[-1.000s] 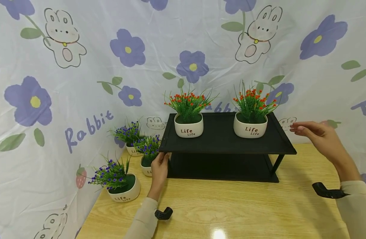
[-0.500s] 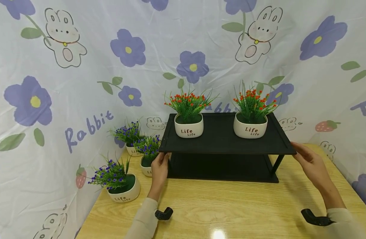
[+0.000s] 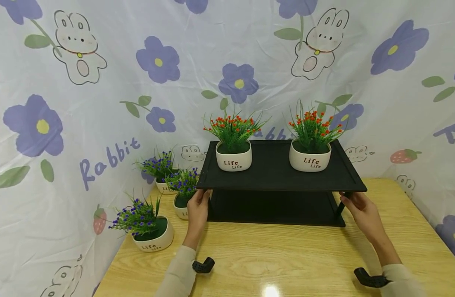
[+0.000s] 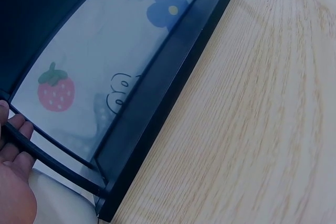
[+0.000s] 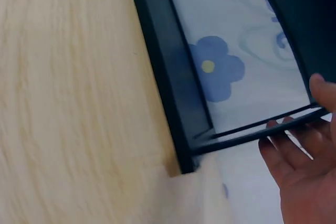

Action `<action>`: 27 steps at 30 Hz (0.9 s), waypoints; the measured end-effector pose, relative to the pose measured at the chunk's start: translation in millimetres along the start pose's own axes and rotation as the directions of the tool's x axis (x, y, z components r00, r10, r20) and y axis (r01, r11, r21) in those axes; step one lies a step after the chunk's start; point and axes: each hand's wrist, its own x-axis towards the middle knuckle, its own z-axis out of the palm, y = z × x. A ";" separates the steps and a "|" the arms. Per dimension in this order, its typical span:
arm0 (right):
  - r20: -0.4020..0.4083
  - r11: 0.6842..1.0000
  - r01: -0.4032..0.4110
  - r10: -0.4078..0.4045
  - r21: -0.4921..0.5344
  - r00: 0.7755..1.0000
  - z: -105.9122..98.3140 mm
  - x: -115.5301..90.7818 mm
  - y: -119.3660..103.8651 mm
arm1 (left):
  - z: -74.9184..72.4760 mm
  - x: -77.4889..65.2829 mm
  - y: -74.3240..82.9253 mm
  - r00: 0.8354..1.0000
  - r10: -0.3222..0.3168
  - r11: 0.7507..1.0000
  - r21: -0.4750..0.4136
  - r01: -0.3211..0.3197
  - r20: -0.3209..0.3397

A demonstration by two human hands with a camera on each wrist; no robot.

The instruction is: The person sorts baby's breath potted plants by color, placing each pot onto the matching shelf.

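Note:
A black two-tier shelf rack [image 3: 272, 177] stands on the table, its upper board carrying two white pots of red-flowered artificial plants, one at left [image 3: 233, 160] and one at right [image 3: 310, 160]. My left hand [image 3: 198, 210] grips the rack's left front post [image 4: 60, 170], just under the upper board. At the other end my right hand [image 3: 366, 216] holds the right front post [image 5: 236, 141], thumb on the near side and fingers behind it. The lower board [image 3: 272, 206] shows in shadow between the posts.
Left of the rack stand three white pots with blue-purple flowers: a front one [image 3: 153, 240], one behind my left hand [image 3: 181, 212] and one farther back [image 3: 166, 187]. A printed cloth [image 3: 197, 37] hangs behind the wooden table [image 3: 272, 251].
My right hand has come down and leftward from beside the rack, past the upper board's right corner, and taken hold of the right front post. The left hand has stayed on its post.

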 end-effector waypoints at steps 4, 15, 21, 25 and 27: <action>-0.080 0.999 0.007 -0.010 -0.041 0.997 10.2 3.0 3.6 | -0.8 0.0 0.4 1.000 -0.002 1.000 -0.003 0.002 0.002; -0.185 0.995 0.003 -0.021 -0.099 0.982 19.8 2.9 3.1 | -0.8 1.5 0.9 1.000 -0.021 1.000 -0.001 0.021 -0.008; -0.193 0.994 0.007 -0.028 -0.107 0.981 18.3 2.2 3.9 | -4.0 1.2 2.9 0.998 -0.055 0.998 0.002 0.055 0.016; -0.211 0.990 -0.007 -0.024 -0.143 0.977 18.6 1.7 1.2 | -8.2 -1.1 3.5 0.997 -0.073 0.997 -0.012 0.073 0.026; -0.217 0.988 -0.016 -0.018 -0.156 0.976 18.6 1.6 -0.3 | -11.6 -2.9 4.1 0.997 -0.080 0.997 -0.015 0.081 0.023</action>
